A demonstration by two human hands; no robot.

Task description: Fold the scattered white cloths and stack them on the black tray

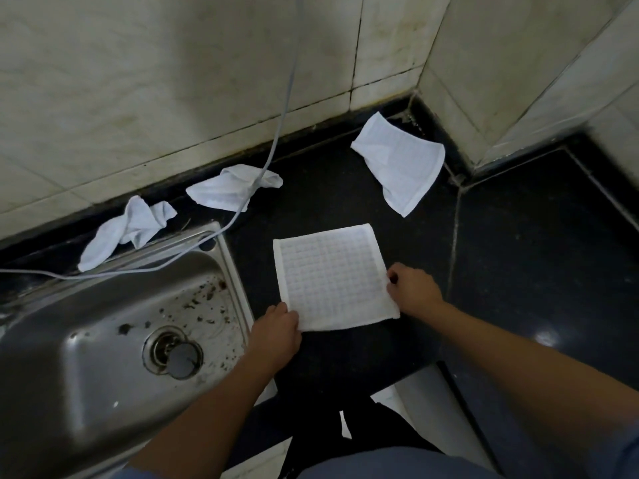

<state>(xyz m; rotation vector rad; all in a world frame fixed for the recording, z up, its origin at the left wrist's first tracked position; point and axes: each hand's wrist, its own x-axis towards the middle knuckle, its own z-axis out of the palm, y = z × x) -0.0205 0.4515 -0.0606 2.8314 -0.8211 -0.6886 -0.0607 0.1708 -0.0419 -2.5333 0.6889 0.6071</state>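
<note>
Cloth [333, 278], white with a grid weave, lies spread flat and square on the black counter [539, 257], just right of the sink [86, 326]. Both hands grip it: the left hand [276, 335] pinches the near corner closest to the sink, fingers curled over the edge, and the right hand [413, 288] pinches the edge farthest from the sink, near its front corner. Both hands are closed on the fabric.

Three more white cloths lie loose. One crumpled cloth [126, 231] sits on the ledge behind the sink, touching its back rim. A second crumpled cloth [231, 188] lies behind the sink's far right corner, against the wall [138, 81], with a grey cable [276, 133] running down the wall and across it, then along the sink's back rim. A third, partly folded cloth [401, 164] lies well to the right of the sink, near the wall corner. The sink is steel, with dark specks around its drain [173, 352].
</note>
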